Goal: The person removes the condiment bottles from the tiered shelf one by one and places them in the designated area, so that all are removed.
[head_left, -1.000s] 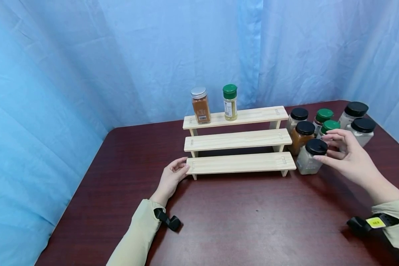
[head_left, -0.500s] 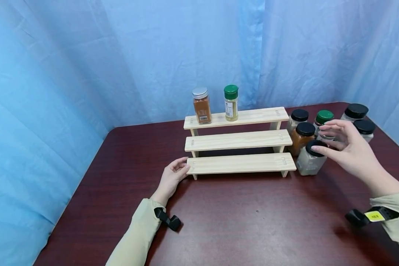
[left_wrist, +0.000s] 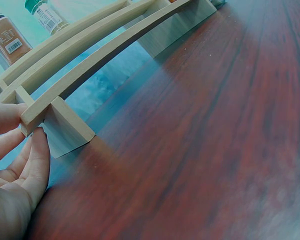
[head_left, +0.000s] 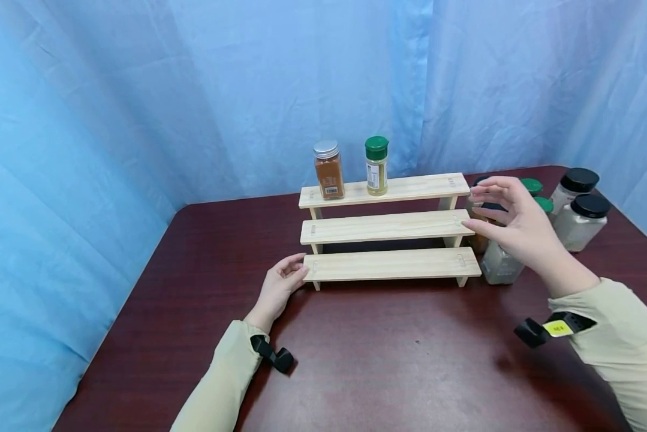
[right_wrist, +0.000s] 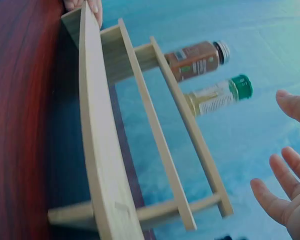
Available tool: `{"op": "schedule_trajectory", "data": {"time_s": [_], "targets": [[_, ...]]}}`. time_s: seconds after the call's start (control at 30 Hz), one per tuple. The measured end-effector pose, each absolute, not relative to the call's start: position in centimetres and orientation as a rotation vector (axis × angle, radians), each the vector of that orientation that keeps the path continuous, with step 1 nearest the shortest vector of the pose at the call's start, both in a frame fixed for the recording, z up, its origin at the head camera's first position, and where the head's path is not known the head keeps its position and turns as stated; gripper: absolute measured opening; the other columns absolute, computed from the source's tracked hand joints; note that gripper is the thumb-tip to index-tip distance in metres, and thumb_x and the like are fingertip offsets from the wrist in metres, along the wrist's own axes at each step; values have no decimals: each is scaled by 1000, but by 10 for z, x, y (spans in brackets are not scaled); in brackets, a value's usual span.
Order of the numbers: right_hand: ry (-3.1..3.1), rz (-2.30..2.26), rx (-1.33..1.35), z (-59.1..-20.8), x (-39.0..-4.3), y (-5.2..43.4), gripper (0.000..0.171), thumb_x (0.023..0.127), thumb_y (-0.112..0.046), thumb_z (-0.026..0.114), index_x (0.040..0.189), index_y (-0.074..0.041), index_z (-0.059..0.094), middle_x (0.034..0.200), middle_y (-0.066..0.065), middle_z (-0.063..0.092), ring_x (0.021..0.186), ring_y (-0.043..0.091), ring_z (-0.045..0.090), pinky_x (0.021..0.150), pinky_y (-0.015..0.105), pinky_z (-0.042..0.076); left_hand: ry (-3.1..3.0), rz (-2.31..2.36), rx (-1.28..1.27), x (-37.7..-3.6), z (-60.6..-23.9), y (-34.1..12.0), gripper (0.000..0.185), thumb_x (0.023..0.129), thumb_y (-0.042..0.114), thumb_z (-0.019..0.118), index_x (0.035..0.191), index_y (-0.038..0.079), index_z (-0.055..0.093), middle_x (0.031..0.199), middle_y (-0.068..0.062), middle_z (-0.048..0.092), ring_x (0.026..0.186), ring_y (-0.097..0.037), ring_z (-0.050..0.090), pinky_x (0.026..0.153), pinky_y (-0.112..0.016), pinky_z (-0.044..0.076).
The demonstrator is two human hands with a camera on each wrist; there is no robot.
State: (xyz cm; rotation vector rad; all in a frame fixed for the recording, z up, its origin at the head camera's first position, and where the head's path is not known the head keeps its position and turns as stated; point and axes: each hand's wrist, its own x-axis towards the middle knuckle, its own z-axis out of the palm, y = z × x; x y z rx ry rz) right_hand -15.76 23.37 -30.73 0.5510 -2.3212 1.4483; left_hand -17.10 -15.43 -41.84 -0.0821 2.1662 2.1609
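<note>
A three-tier wooden shelf rack (head_left: 393, 264) stands on the table. My left hand (head_left: 282, 285) pinches the left end of its lowest board; the left wrist view shows the fingers (left_wrist: 39, 150) at that end. On the top board stand a brown spice jar (head_left: 330, 174) with a silver lid and a green-capped spice jar (head_left: 376, 168). My right hand (head_left: 520, 222) hovers near the rack's right end, thumb and fingers apart with nothing between them. It partly covers a jar of pale contents (head_left: 500, 267) and a brown jar (head_left: 478, 243).
Further right on the dark red table (head_left: 382, 348) are a black-lidded jar (head_left: 581, 222), another black-lidded jar (head_left: 577, 183) behind it, and green-lidded jars (head_left: 544, 204) partly hidden by my right hand. A blue curtain (head_left: 247, 102) hangs behind and at both sides.
My right hand has moved left and slightly up, from over the jars to the rack's right end, with nothing in it. My left hand stays at the board's end.
</note>
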Motion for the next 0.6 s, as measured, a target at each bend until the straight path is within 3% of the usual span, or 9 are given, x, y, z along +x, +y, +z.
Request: {"op": "schedule_trajectory", "data": {"time_s": [0.2, 0.43, 0.6], "targets": [[-2323, 1501, 519, -304, -169, 214, 57, 84, 3, 67, 132, -12, 42, 119, -9, 47, 104, -3, 53, 85, 7, 44, 2164, 2173, -86, -171, -419, -154, 41, 91, 0, 59, 131, -4, 51, 87, 3, 54, 68, 0, 53, 63, -15, 47], [-2367, 1526, 493, -306, -186, 196, 62, 86, -6, 68, 138, -15, 36, 126, 5, 45, 107, 4, 51, 88, 11, 44, 2163, 2175, -91, -171, -419, -154, 41, 90, 0, 59, 131, -4, 51, 88, 4, 54, 70, -1, 54, 64, -15, 48], [-2398, 1533, 442, -304, -194, 187, 64, 87, -12, 68, 141, -18, 33, 129, 8, 43, 112, 13, 50, 95, 26, 46, 2158, 2183, -95, -171, -419, -154, 41, 90, -1, 59, 131, -4, 51, 87, 4, 54, 70, -1, 54, 64, -15, 48]]}}
